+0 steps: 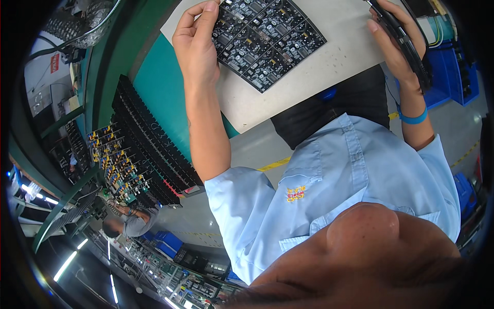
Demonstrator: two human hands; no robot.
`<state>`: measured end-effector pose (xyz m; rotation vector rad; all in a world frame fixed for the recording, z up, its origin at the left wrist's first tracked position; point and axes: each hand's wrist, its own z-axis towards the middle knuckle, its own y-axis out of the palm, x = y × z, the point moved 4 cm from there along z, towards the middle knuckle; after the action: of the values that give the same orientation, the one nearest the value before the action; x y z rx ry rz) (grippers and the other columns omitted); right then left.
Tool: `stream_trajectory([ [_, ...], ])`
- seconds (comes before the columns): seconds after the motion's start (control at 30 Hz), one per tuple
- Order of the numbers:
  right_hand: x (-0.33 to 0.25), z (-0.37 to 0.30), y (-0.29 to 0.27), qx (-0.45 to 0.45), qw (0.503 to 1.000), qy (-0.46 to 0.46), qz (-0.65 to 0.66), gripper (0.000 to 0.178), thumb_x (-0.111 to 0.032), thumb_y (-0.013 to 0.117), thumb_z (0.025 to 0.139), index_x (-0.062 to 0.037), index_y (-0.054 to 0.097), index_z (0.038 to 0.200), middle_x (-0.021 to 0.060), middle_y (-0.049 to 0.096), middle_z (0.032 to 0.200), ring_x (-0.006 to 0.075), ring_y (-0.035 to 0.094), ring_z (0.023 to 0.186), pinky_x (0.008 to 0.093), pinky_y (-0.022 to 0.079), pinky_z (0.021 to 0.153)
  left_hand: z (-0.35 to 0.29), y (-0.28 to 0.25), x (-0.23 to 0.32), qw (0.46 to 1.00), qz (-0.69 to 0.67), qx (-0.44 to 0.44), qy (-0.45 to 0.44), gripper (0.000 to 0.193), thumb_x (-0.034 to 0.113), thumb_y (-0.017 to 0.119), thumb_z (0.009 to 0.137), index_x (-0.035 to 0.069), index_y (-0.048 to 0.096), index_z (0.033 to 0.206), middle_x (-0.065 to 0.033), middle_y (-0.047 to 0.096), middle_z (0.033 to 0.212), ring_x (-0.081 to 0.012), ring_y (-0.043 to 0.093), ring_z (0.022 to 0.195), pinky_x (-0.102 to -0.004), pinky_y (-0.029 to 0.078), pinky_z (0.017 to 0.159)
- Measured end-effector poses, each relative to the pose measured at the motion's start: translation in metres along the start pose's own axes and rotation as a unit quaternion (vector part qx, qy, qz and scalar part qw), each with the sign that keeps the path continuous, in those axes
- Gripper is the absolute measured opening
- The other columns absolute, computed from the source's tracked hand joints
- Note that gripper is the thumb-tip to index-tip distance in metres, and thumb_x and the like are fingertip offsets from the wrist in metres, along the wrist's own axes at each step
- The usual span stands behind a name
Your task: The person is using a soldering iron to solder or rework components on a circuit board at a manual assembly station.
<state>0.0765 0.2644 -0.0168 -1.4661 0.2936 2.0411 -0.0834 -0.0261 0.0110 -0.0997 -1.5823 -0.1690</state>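
A black panel of several joined circuit boards (272,44) lies over the pale worktop, set at a slant, its top part cut off by the frame. My left hand (198,49) is closed in a pinch, thumb and fingertips at the panel's upper left edge. On the right, my right hand (396,44) is wrapped round a thin black board-like piece (406,44), seen almost edge-on. That piece is held tilted beyond the right side of the worktop; its face is hidden. A blue band (413,117) circles my right wrist.
The pale worktop (239,105) rests over a green surface (164,85). To the left stand black slotted racks (154,139) and upright boards with colourful parts (118,159). Blue bins (447,77) sit at right, near cables. Another person (131,224) works further off at lower left.
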Motion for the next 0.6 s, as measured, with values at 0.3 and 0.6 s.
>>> stream_trajectory([
  [0.3, -0.005, 0.000, -0.001, -0.031, 0.998, -0.017, -0.054, 0.039, -0.003, 0.072, 0.080, 0.0034, 0.062, 0.117, 0.0131, 0.064, 0.100, 0.0205, 0.058, 0.078, 0.0276, 0.047, 0.074, -0.007, 0.001, 0.010, 0.999, 0.023, -0.004, 0.025, 0.022, 0.018, 0.064, 0.096, -0.001, 0.069, 0.106, -0.0074, 0.071, 0.096, -0.0097, 0.063, 0.079, -0.0198, 0.049, 0.071],
  [0.6, -0.007, -0.002, -0.006, -0.080, 0.988, -0.102, -0.081, 0.040, 0.002, 0.071, 0.081, 0.0040, 0.061, 0.120, 0.0170, 0.065, 0.106, 0.0223, 0.063, 0.085, 0.0274, 0.050, 0.080, -0.002, 0.002, 0.004, 1.000, 0.000, -0.014, 0.026, 0.019, 0.018, 0.063, 0.097, 0.001, 0.068, 0.105, -0.0039, 0.068, 0.092, -0.0078, 0.059, 0.078, -0.0192, 0.046, 0.072],
])
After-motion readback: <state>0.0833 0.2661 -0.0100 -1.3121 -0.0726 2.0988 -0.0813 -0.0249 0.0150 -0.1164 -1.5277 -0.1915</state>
